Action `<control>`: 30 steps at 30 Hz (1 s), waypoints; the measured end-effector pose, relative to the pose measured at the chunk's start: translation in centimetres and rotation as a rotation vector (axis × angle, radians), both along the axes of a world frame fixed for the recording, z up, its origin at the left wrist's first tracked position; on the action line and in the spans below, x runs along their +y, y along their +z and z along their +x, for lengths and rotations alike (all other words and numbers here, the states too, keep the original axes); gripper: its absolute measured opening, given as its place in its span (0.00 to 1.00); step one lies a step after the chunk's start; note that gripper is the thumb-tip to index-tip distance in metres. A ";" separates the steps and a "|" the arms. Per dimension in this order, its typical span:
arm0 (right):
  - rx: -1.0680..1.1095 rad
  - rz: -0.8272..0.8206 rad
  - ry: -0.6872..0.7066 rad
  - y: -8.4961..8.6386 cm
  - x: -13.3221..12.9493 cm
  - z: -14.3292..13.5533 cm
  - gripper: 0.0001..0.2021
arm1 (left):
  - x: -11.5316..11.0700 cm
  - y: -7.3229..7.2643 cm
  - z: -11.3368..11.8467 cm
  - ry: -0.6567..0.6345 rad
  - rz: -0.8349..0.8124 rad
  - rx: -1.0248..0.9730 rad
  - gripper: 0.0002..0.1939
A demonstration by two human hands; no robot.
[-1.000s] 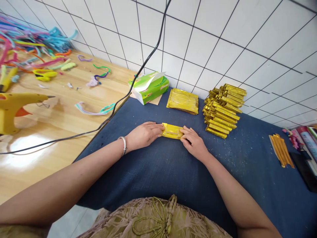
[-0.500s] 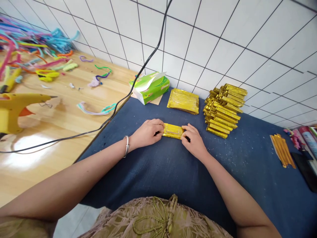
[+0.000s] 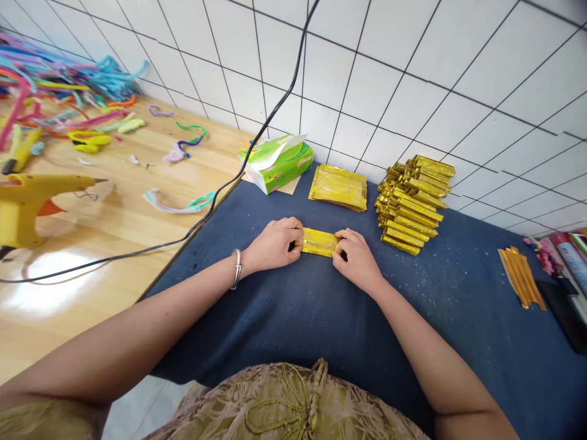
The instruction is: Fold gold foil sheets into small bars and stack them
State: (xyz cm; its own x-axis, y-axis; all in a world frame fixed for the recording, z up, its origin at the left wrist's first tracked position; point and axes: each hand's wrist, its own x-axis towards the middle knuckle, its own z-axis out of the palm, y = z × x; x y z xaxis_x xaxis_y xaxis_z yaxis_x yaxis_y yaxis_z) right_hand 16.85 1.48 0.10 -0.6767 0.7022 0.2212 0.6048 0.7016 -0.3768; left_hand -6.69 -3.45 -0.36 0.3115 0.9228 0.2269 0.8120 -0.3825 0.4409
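A small sheet of gold foil paper (image 3: 320, 242) lies on the dark blue cloth, its long edges partly folded inward with a paler strip along the middle. My left hand (image 3: 276, 243) pinches its left end, fingers curled over the edge. At the opposite end, my right hand (image 3: 355, 256) grips the foil between thumb and fingers. Both hands rest low on the cloth, and the fingertips partly hide the sheet's ends. Just behind is a flat stack of gold foil sheets (image 3: 338, 187). Right of that stack rises a pile of folded gold foil strips (image 3: 410, 205).
A green tissue box (image 3: 287, 165) stands by the tiled wall. On the wooden table (image 3: 137, 159) to the left are a yellow glue gun (image 3: 41, 195), yellow scissors (image 3: 89, 142) and pipe cleaners (image 3: 110, 76). A black cable (image 3: 275, 110) crosses in front. Orange-gold strips (image 3: 523, 278) lie far right.
My right hand's fingers have curled in more tightly and shifted slightly left at the foil's right end. My left hand keeps nearly the same hold.
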 end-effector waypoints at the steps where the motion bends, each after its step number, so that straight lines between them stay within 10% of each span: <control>1: 0.013 -0.008 0.003 -0.1 0.0 0.0 0.04 | 0.0 -0.1 -0.1 -0.003 -0.002 -0.013 0.03; 30: -0.021 -0.013 0.073 -1.7 0.4 1.5 0.18 | 0.0 -0.4 -1.3 -0.204 0.004 0.065 0.22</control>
State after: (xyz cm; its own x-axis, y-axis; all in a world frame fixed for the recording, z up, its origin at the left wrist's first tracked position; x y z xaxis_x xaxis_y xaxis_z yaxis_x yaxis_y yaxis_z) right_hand 18.39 1.86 -1.55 -0.7307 0.6535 0.1975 0.5598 0.7392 -0.3745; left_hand -7.98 -3.48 -0.74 0.5056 0.8384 0.2037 0.7444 -0.5432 0.3882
